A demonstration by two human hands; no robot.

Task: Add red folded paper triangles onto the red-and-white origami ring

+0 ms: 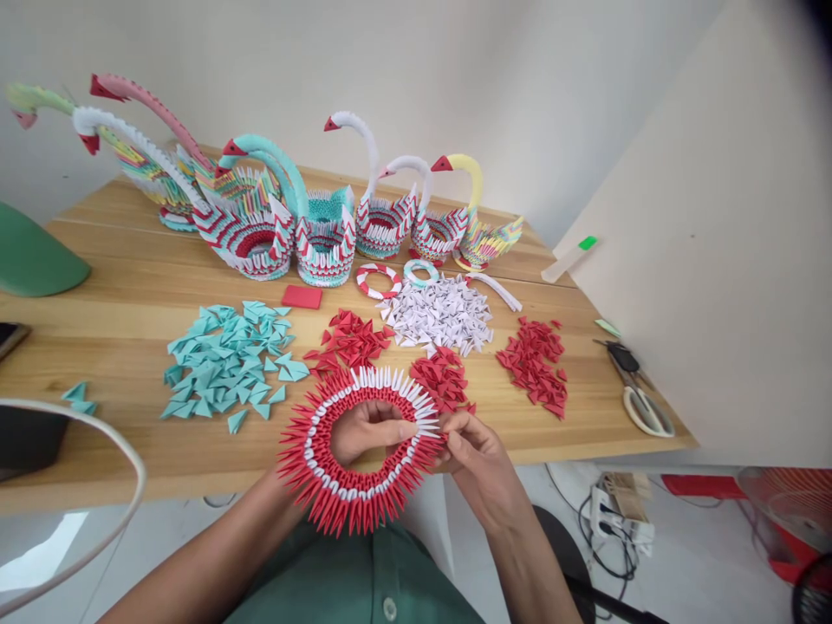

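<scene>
In the head view, the person's left hand [360, 431] reaches up through the middle of a spiky folded-paper ring [344, 503], its thumb pressed along the inner wall, so it has the ring in its grasp. The ring is held tilted just above the counter's [494, 444] front edge, mostly red with a white band, and white points along its far right rim. The right hand [477, 455] is at the ring's right side, thumb and forefinger pinched on a small red piece [445, 437] (partly hidden by the fingertips, so whether it is already seated cannot be told).

Beyond the hands lie loose folded pieces: a turquoise pile [224, 360] to the left, a white pile [442, 314] farther back, and a red pile [534, 364] to the right. Paper swans [325, 251] stand along the back, and scissors [646, 410] lie near the right end.
</scene>
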